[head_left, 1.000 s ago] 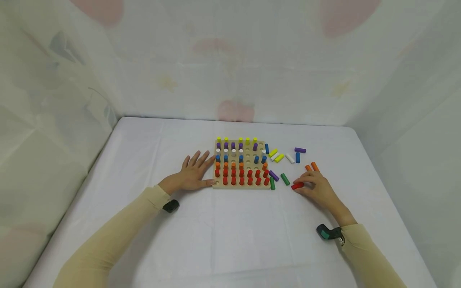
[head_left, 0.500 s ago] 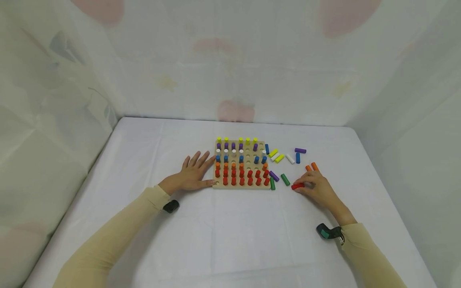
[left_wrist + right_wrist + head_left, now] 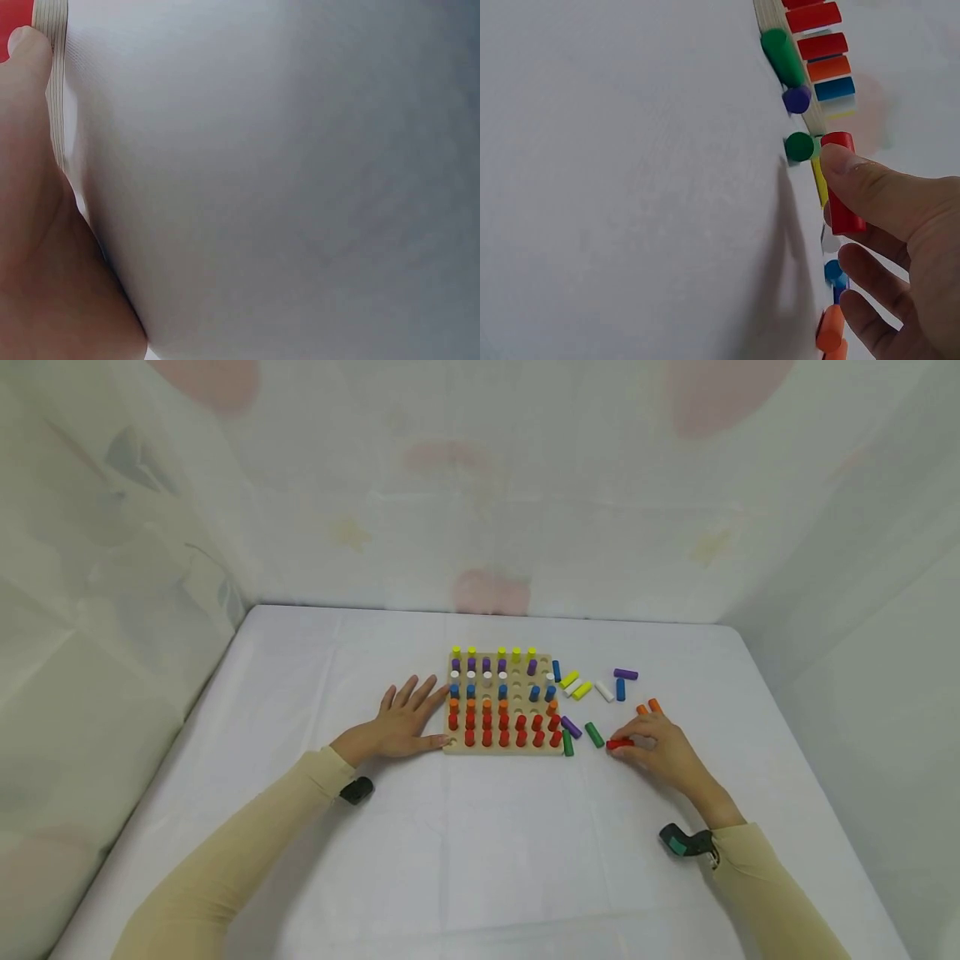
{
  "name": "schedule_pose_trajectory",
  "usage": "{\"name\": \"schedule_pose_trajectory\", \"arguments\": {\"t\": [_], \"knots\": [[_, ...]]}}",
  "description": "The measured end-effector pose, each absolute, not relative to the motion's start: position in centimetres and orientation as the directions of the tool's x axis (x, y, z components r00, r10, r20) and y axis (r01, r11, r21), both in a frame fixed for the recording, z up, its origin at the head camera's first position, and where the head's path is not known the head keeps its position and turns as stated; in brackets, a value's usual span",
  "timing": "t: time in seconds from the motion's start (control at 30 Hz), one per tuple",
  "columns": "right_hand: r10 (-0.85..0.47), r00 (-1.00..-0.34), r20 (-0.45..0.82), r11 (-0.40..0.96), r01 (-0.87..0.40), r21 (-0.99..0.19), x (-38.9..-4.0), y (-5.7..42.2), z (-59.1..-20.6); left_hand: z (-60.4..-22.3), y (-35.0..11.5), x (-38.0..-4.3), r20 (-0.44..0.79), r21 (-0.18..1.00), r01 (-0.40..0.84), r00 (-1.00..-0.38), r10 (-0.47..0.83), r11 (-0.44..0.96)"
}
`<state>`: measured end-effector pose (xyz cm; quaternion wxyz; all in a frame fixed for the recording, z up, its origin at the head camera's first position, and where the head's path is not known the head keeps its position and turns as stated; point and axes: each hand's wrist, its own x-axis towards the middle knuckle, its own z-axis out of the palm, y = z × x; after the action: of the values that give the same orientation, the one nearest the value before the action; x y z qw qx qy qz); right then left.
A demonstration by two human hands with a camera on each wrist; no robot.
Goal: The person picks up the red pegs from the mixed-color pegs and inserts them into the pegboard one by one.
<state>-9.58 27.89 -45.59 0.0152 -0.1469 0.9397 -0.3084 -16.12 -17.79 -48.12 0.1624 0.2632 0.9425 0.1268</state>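
A wooden pegboard [image 3: 504, 748] stands mid-table, with rows of yellow, purple, white, blue, orange and red pegs upright in it. Some holes hold no peg, among them the near left corner hole beside my left thumb. Spread flat, my left hand [image 3: 399, 728] rests at the board's left edge, thumb and fingertips touching it. To the board's right, my right hand [image 3: 662, 750] pinches a red peg [image 3: 844, 187] between thumb and index finger. The right wrist view has the peg raised off the cloth, the other fingers loosely bent.
Right of the board lie loose pegs: two green pegs, one a green peg [image 3: 594, 734], a purple peg [image 3: 571, 727], a white peg [image 3: 603, 691], a blue peg [image 3: 620, 689] and several others. Two orange pegs lie just beyond my right hand, one an orange peg [image 3: 656, 705].
My right hand, holding the red peg, has shifted very slightly up and the peg lies a little more level. My left hand and the board look the same.
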Motion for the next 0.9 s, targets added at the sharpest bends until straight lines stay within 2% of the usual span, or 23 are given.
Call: {"name": "schedule_pose_trajectory", "arguments": {"t": [0.2,0.47,0.9], "knots": [[-0.312,-0.945,0.102,0.753,-0.311,-0.58,-9.5,27.3,-45.1,-48.1,-17.8,-16.2,-0.237,0.327,0.461,-0.805,0.544,0.825],[-0.316,-0.946,0.076,0.767,-0.302,-0.566,-9.5,26.7,-44.8,-48.5,-17.9,-16.4,-0.258,0.337,0.448,-0.802,0.539,0.828],[-0.366,-0.924,0.113,0.733,-0.361,-0.576,-9.2,25.3,-43.8,-48.0,-17.9,-16.2,-0.26,0.341,0.454,-0.796,0.547,0.823]]}}
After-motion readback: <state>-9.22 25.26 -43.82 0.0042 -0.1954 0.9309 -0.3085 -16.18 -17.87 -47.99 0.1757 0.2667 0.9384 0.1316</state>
